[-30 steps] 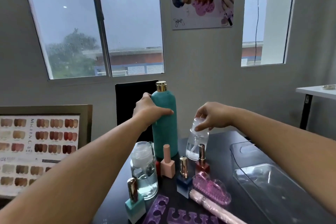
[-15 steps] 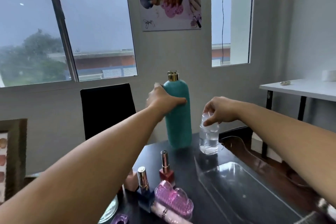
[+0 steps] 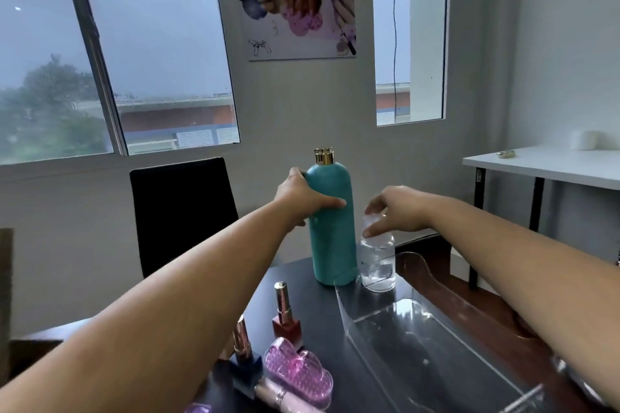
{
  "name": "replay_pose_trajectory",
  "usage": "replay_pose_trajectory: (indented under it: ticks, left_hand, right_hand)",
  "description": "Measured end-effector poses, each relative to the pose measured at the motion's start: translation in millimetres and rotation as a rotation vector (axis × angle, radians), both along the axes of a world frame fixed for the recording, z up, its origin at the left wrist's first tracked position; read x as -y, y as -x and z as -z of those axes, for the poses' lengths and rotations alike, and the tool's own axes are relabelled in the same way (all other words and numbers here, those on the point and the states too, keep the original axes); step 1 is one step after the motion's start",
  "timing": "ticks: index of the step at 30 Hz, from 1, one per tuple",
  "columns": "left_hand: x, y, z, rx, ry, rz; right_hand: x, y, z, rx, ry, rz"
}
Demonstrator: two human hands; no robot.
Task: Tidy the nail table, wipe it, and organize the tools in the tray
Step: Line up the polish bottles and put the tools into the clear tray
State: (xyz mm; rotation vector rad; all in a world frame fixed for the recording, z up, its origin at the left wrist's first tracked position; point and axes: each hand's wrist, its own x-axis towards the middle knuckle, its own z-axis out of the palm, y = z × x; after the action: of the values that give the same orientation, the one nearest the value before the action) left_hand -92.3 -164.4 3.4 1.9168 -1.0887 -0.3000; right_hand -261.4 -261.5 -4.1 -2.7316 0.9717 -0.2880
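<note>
My left hand (image 3: pixel 302 199) grips the tall teal bottle (image 3: pixel 332 238) around its upper part. The thumb is laid across the front and the other fingers go behind, where I cannot see them. The bottle stands upright at the far side of the black table (image 3: pixel 318 308), with a gold cap on top, and its base is at the far left corner of the clear tray (image 3: pixel 436 362). My right hand (image 3: pixel 401 211) comes from above onto the small clear bottle (image 3: pixel 377 265), which stands upright just beside the teal one, on its right. My fingertips are curved around its cap and hold it between thumb and forefinger. I cannot tell if this small bottle is inside the far end of the tray or just behind its wall, because the wall is transparent. The tray lies lengthwise on the right part of the table. Nearer to me, left of the tray, a red nail polish (image 3: pixel 286 318) and a dark blue nail polish (image 3: pixel 245 359) stand upright, and a pink brush (image 3: pixel 297 370) lies in front of them. A black chair (image 3: pixel 181 211) is behind the table.
</note>
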Motion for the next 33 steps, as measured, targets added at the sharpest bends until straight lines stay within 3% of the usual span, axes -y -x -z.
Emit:
replay_pose_trajectory:
  ticks: [10, 14, 18, 25, 33]
  left_hand:
    - [-125, -29, -52, 0.257, 0.023, -0.067]
    - [-189, -31, -45, 0.389, -0.058, -0.109]
    - [-236, -29, -12, 0.368, -0.155, -0.083]
    - [-264, -31, 29, 0.419, -0.279, -0.094]
    - [-258, -28, 19, 0.565, -0.328, -0.047]
  right_hand:
    - [-72, 4, -42, 0.317, 0.163, -0.140]
    - [-124, -21, -44, 0.281, 0.085, -0.274]
    - [-163, -49, -31, 0.157, 0.033, -0.355]
    - [-172, -59, 0, -0.138, 0.067, -0.252]
    - [-164, -54, 12, -0.060, 0.050, -0.211]
